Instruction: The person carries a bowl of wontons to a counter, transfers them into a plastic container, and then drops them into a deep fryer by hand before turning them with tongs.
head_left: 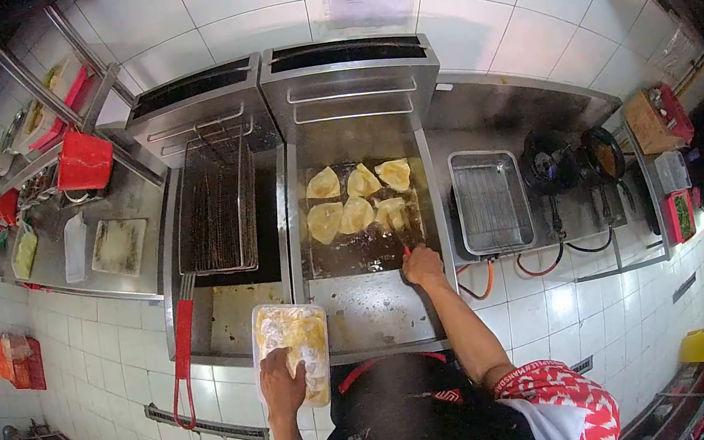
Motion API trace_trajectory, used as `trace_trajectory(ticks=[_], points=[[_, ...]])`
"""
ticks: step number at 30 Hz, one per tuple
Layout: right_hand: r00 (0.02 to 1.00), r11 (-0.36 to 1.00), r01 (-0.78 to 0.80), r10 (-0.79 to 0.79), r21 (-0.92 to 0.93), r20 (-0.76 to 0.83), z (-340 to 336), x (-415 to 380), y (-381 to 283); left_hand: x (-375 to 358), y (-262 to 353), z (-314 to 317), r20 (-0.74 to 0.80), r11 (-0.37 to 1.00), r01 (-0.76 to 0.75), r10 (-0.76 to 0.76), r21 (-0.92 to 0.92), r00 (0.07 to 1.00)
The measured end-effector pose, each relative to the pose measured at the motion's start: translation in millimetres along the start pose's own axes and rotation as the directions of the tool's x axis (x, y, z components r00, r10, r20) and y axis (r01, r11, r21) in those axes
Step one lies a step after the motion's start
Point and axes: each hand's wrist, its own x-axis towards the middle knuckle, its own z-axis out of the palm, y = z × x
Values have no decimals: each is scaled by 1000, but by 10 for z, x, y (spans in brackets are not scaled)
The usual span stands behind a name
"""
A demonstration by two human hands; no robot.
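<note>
My right hand [422, 266] is wrapped around a thin red-handled utensil [405, 246] at the front of the fryer well. Its far end reaches the nearest right piece of filled dough [389, 212], where the shape of its tip is hard to make out. Several pale folded pieces [356, 215] lie in two rows in the dark oil [348, 255]. Over a white plastic tub [323, 394] of floured yellow dough pieces [303, 331], my left hand [281, 383] reaches in from the near left side, thumb apart from the fingers, fingertips on the contents.
Left of the oil, a wire fry basket [216, 205] with a red handle [182, 330] sits over another well. A rack tray [490, 198] and two dark pans [548, 161] stand on the right. A cutting board [119, 248] and a red container [83, 159] are at the left.
</note>
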Motion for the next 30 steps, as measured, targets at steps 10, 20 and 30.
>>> trace_trajectory(ticks=[10, 20, 30], points=[[998, 999, 41, -41, -8, 49, -119, -103, 14, -15, 41, -22, 14, 999, 44, -44, 32, 999], [999, 999, -26, 25, 24, 35, -188, -151, -63, -2, 65, 8, 31, 1000, 26, -27, 13, 999], [998, 1000, 7, -7, 9, 60, -70, -53, -87, -4, 57, 10, 34, 1000, 12, -12, -3, 999]])
